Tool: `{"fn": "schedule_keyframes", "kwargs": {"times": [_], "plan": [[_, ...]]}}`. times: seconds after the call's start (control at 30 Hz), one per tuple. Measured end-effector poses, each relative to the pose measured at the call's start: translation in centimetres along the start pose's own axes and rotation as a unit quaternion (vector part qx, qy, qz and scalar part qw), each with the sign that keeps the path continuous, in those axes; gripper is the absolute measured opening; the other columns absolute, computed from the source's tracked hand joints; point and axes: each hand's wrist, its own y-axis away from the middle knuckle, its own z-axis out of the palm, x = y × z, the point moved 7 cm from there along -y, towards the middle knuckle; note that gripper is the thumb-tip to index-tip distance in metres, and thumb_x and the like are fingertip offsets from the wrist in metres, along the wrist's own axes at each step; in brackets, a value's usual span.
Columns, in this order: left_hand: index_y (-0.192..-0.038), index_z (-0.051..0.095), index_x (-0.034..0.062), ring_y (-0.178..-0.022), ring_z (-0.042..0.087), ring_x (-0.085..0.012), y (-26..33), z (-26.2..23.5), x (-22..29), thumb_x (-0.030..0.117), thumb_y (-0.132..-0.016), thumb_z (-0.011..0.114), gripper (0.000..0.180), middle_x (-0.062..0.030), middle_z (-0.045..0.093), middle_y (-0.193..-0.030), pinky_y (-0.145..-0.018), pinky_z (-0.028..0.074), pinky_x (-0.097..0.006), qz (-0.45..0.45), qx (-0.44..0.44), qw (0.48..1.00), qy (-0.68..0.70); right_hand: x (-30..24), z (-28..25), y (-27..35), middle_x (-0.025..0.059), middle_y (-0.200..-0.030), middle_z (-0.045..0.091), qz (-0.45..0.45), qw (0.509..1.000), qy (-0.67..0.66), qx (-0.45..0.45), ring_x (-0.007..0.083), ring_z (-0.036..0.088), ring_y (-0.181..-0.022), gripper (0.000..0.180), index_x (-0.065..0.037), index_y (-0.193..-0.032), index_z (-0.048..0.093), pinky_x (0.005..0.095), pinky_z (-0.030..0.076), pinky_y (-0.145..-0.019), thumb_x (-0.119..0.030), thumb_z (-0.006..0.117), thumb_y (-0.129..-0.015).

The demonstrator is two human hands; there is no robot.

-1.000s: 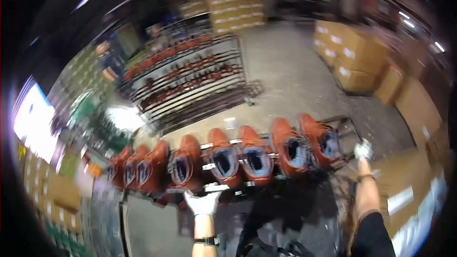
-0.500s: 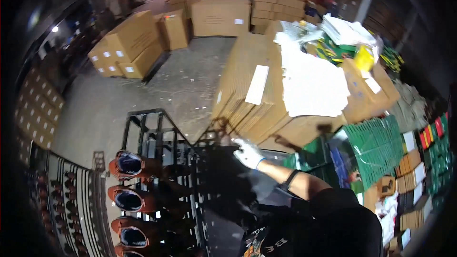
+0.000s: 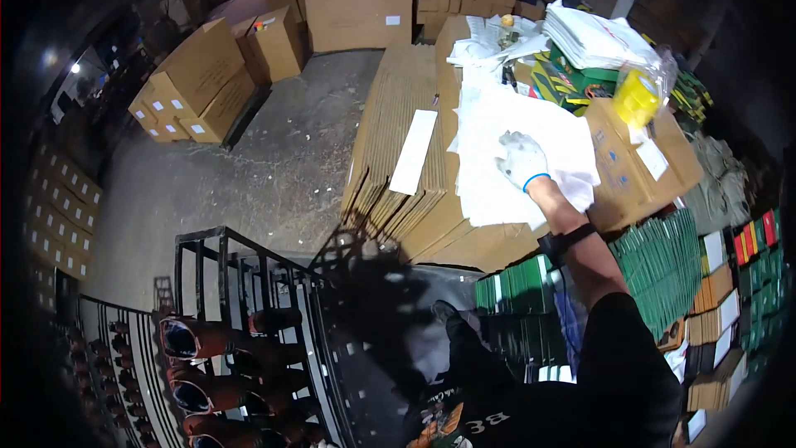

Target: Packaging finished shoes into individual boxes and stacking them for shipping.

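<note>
At 9 o'clock on the far left stand stacked brown cartons [image 3: 62, 224], with a black metal shoe rack [image 3: 199, 236] at 8 o'clock bearing reddish-brown shoes [image 3: 207, 338]. Larger sealed cartons [image 3: 195, 75] sit at 10 o'clock on a grey, litter-flecked concrete floor [image 3: 240, 178]. Toward 12 o'clock, flattened cardboard cartons [image 3: 398, 108] are piled in parallel layers, a white strip [image 3: 414, 152] across them. At 2 o'clock, on cardboard, lie overlapping white sheets [image 3: 497, 199], their long axis running roughly from 11 to 5 o'clock. Over them is the gloved right hand [image 3: 522, 159], thumb and fingers parted in a loose curve toward 9 o'clock; whether it touches the paper cannot be told. The left hand is out of view, its state unknown. A yellow tape roll [image 3: 637, 99] sits farther right, above green folded boxes [image 3: 663, 274] at 4 o'clock.
</note>
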Motion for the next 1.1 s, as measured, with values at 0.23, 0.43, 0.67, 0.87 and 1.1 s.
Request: {"fn": "schedule_keyframes", "kwargs": {"times": [0.23, 0.43, 0.67, 0.87, 1.1], "plan": [[-0.123, 0.069, -0.0003, -0.098, 0.064, -0.0115, -5.9, 47.1, -12.4, 0.021, -0.114, 0.051, 0.03, -0.0055, 0.071, -0.11, -0.09, 0.052, -0.028, 0.041, -0.281, 0.896, -0.341, 4.9, -0.3, -5.1, 0.0165, -0.11, 0.076, 0.087, 0.971, -0.216, -0.062, 0.0388, 0.069, -0.112, 0.021, -0.008, -0.105, 0.075, 0.0512, 0.054, -0.099, -0.024, 0.07, -0.092], [-0.142, 0.058, -0.0092, -0.118, 0.064, -0.0186, -0.7, 77.9, -21.5, 0.028, -0.117, 0.051, 0.045, -0.0183, 0.068, -0.138, -0.11, 0.049, -0.034, 0.092, -0.545, 0.752, -0.358, 11.6, 0.0, -3.6, 0.0007, -0.077, 0.066, 0.262, 0.774, -0.577, -0.021, 0.0107, 0.061, -0.067, 0.012, 0.003, -0.098, 0.071, 0.0292, 0.049, -0.062, -0.009, 0.075, -0.098], [-0.155, 0.049, -0.0094, -0.128, 0.067, -0.0333, -5.3, 91.1, -39.7, 0.071, -0.107, 0.053, 0.094, -0.0222, 0.065, -0.146, -0.113, 0.053, -0.043, -0.298, -0.492, 0.791, -0.208, 12.6, -3.4, -2.1, 0.0001, -0.087, 0.067, 0.26, 0.683, -0.682, -0.011, 0.0119, 0.064, -0.076, 0.021, 0.0, -0.114, 0.075, 0.0264, 0.052, -0.07, -0.005, 0.079, -0.095], [-0.153, 0.057, -0.0025, -0.127, 0.067, -0.0269, -7.4, 90.8, -43.8, 0.065, -0.109, 0.055, 0.081, -0.0173, 0.067, -0.144, -0.111, 0.054, -0.044, -0.271, -0.552, 0.727, -0.304, 12.0, -4.5, -1.2, 0.0084, -0.11, 0.071, 0.055, 0.822, -0.566, 0.008, 0.0196, 0.066, -0.097, 0.046, -0.001, -0.126, 0.072, 0.0355, 0.056, -0.089, -0.001, 0.083, -0.081], [-0.134, 0.064, -0.0096, -0.102, 0.076, -0.0247, -3.4, 86.4, -34.6, 0.035, -0.11, 0.068, 0.051, -0.0167, 0.076, -0.121, -0.088, 0.064, -0.039, -0.269, -0.501, 0.777, -0.271, 9.1, -10.1, -0.2, 0.0078, -0.103, 0.073, 0.165, 0.76, -0.623, 0.087, 0.0132, 0.064, -0.092, 0.027, 0.003, -0.12, 0.074, 0.0289, 0.053, -0.084, -0.001, 0.074, -0.093]]}}
